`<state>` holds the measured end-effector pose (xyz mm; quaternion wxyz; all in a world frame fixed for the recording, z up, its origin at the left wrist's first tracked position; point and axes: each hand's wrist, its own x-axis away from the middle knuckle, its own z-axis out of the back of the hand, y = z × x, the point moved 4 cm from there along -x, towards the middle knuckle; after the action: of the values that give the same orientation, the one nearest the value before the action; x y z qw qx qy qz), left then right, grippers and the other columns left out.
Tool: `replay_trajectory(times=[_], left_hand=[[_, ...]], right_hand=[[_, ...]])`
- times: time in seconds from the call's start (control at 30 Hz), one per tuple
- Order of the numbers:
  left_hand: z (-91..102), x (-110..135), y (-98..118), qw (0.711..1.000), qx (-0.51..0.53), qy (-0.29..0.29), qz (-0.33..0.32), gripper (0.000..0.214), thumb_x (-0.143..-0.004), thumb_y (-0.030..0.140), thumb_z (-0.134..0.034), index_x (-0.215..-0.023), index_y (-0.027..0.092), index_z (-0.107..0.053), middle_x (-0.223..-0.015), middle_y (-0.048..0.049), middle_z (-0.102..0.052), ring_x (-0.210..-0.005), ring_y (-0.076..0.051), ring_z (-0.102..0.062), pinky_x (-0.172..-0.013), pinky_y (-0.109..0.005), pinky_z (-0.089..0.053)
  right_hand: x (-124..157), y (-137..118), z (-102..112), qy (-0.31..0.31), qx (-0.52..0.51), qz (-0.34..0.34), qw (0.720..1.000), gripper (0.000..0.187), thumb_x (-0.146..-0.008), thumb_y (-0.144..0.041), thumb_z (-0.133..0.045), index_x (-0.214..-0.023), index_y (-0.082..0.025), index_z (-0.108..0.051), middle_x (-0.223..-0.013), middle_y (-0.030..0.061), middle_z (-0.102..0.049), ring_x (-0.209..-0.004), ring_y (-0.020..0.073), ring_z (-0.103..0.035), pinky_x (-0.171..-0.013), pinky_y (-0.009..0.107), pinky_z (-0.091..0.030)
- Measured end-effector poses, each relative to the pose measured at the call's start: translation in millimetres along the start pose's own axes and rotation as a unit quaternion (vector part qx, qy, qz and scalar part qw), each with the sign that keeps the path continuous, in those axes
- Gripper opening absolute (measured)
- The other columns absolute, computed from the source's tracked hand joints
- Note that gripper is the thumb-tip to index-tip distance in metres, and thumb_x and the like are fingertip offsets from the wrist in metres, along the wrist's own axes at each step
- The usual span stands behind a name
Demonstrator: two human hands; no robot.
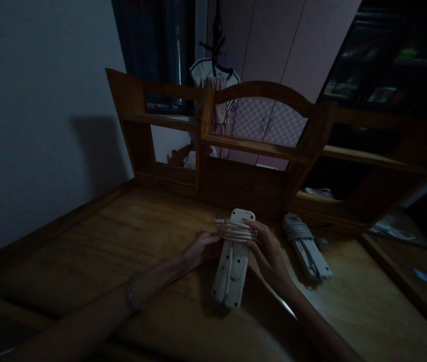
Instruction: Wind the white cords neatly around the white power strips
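Dimness blurs the plug (219, 221) left of the power strip (238, 274); the left hand's (198, 249) fingertips disappear at the strip's edge, so its grip is unclear. The right hand (272, 255), angled inward from the strip's right, grips the wound cord (239, 233); beneath the strip lies the desk (122, 236).

Dim room, dark corners

Weak light greys the wall (43, 110), where a soft-edged shadow (98, 151) falls. The central power strip (233, 274) stands out pale against the wooden desktop (107, 236); the right-hand cabinet (390, 55) sinks near black. Wide-angle distortion stretches the edges.
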<state>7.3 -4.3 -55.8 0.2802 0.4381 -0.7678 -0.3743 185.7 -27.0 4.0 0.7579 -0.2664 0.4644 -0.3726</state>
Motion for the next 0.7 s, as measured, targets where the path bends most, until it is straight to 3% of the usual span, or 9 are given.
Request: replay_trajectory(times=[0.3, 0.47, 0.7], left_hand=[[-13.4, 8, 10, 0.999, -0.037, -0.008, 0.012, 0.025, -0.082, 0.038, -0.064, -0.085, 0.014, -0.069, -0.088, -0.0104, -0.070, -0.079, -0.020, -0.065, -0.074, -0.031, -0.049], [-12.1, 8, 9, 0.998, -0.062, -0.024, 0.001, 0.031, -0.083, 0.039, -0.061, -0.087, 0.010, -0.069, -0.087, -0.0134, -0.070, -0.078, -0.021, -0.066, -0.075, -0.032, -0.049], [-8.2, 5, 8, 0.997, -0.073, -0.020, -0.014, 0.045, -0.088, 0.050, -0.051, -0.104, 0.011, -0.067, -0.099, -0.0149, -0.069, -0.090, -0.026, -0.065, -0.083, -0.039, -0.047]], right_hand=[[1, -3, 4, -0.011, -0.038, -0.046, 0.998, 0.033, -0.096, -0.033, -0.044, -0.129, -0.030, -0.043, -0.131, 0.0022, -0.049, -0.122, 0.0188, -0.046, -0.103, 0.033, -0.037], [3, -6, 0, -0.011, -0.092, -0.062, 0.994, 0.037, -0.097, -0.035, -0.042, -0.133, -0.031, -0.038, -0.137, 0.0027, -0.044, -0.128, 0.0196, -0.040, -0.109, 0.038, -0.032], [2, -12, -5, -0.020, -0.150, -0.077, 0.986, 0.071, -0.096, -0.035, -0.045, -0.148, -0.034, 0.003, -0.148, 0.0054, -0.033, -0.135, 0.0193, -0.033, -0.112, 0.047, -0.024]])
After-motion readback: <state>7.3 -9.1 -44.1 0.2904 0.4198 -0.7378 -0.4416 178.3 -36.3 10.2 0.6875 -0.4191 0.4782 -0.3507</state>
